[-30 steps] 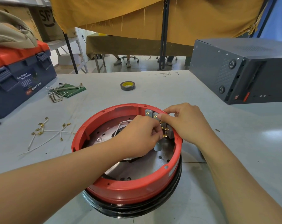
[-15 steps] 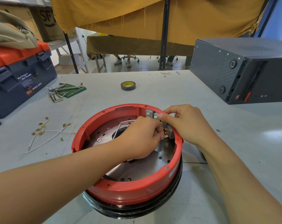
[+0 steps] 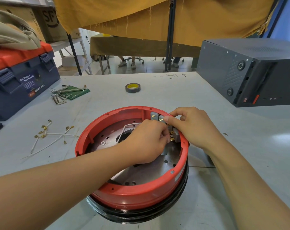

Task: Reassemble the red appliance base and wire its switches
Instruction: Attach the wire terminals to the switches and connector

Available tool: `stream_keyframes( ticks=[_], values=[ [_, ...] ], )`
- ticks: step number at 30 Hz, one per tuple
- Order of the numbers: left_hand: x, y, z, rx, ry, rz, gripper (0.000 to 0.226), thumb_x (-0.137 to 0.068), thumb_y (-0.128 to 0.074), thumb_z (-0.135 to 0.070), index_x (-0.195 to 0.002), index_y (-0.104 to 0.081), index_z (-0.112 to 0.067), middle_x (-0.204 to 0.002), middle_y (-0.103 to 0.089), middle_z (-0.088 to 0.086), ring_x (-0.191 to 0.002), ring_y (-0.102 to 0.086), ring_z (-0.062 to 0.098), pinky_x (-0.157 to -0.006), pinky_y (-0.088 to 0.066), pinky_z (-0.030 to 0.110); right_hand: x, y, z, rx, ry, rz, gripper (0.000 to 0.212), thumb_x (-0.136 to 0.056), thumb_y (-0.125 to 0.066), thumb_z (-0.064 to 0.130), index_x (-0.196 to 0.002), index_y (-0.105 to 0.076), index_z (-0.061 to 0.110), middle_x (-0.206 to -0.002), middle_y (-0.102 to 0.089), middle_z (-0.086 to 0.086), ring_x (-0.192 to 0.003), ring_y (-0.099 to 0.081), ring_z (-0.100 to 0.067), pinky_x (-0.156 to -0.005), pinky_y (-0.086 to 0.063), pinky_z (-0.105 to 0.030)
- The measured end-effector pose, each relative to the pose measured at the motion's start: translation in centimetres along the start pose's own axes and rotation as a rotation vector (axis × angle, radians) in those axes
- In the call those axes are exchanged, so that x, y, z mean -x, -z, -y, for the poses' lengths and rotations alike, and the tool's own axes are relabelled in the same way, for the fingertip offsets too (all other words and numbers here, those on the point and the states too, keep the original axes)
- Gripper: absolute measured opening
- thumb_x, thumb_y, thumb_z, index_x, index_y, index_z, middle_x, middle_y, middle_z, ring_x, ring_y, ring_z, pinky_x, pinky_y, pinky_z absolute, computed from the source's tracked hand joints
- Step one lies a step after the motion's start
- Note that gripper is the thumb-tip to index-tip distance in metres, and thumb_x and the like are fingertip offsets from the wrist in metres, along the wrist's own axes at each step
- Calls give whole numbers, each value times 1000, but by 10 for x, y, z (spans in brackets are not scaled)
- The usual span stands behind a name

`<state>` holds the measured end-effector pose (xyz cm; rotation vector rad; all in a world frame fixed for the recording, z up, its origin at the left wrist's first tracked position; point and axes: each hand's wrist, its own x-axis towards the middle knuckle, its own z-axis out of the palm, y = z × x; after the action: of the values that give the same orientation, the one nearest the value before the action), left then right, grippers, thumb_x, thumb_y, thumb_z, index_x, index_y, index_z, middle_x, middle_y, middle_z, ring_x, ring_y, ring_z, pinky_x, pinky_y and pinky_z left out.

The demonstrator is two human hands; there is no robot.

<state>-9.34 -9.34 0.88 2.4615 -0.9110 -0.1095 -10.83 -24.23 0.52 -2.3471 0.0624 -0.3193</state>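
Note:
The round red appliance base (image 3: 134, 195) lies upside down on the grey table (image 3: 232, 146), over a black ring. Grey switches (image 3: 175, 136) with brass terminals line its inner far-right wall. My left hand (image 3: 146, 143) reaches inside the base, fingers pinched at the switch terminals, seemingly on the end of a white wire (image 3: 122, 133) that runs across the metal plate. My right hand (image 3: 194, 128) rests over the rim and grips the switches from outside. What the left fingertips pinch is hidden.
Loose white wires with brass terminals (image 3: 53, 136) lie left of the base. Hex keys on a green pad (image 3: 68, 93) and a tape roll (image 3: 132, 87) sit farther back. A blue and red toolbox (image 3: 19, 80) stands far left, a dark grey case (image 3: 250, 72) far right.
Both hands stay at the switches with only slight finger shifts; the right hand has edged a little along the rim.

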Motion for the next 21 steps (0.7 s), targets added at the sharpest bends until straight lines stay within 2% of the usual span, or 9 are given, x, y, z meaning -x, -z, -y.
stream_keyframes(
  ticks=[7, 11, 15, 18, 21],
  values=[
    [-1, -1, 0, -4, -4, -8, 20, -87, -52, -9, -72, -56, -22, -75, -64, 1, -74, -57, 17, -70, -45, 30, 1, 0, 1, 7, 13, 1, 27, -88, -58, 46, -88, -69, 22, -64, -65, -17, -55, -47, -13, -54, -31, -25],
    [-1, -2, 0, -6, -4, -20, 21, -88, -53, -9, -71, -56, -22, -71, -60, -4, -71, -54, 15, -67, -43, 28, 0, 0, 0, 15, 13, 1, 28, -88, -57, 46, -88, -69, 21, -63, -65, -15, -62, -50, -18, -59, -33, -28],
    [-1, -1, 0, -1, 5, -11, 20, -89, -55, -12, -71, -55, -21, -71, -61, -2, -70, -53, 14, -64, -38, 26, 1, 0, 2, 10, 17, 2, 28, -87, -59, 46, -87, -69, 20, -63, -65, -17, -54, -50, -16, -54, -33, -24],
    [-2, 1, 1, 20, 13, 8, 15, -88, -57, -14, -75, -62, -18, -74, -65, 1, -69, -55, 12, -64, -40, 26, 1, 0, 3, -35, 3, -3, 27, -86, -61, 44, -87, -70, 19, -66, -66, -21, -55, -55, -21, -55, -41, -28],
    [-5, 8, 3, 68, 26, 23, 10, -85, -60, -11, -80, -69, -10, -72, -68, 0, -65, -58, 6, -64, -46, 21, 0, 1, 3, -45, 2, -1, 28, -86, -62, 43, -88, -72, 17, -68, -66, -19, -64, -62, -28, -66, -51, -37]
  ],
)
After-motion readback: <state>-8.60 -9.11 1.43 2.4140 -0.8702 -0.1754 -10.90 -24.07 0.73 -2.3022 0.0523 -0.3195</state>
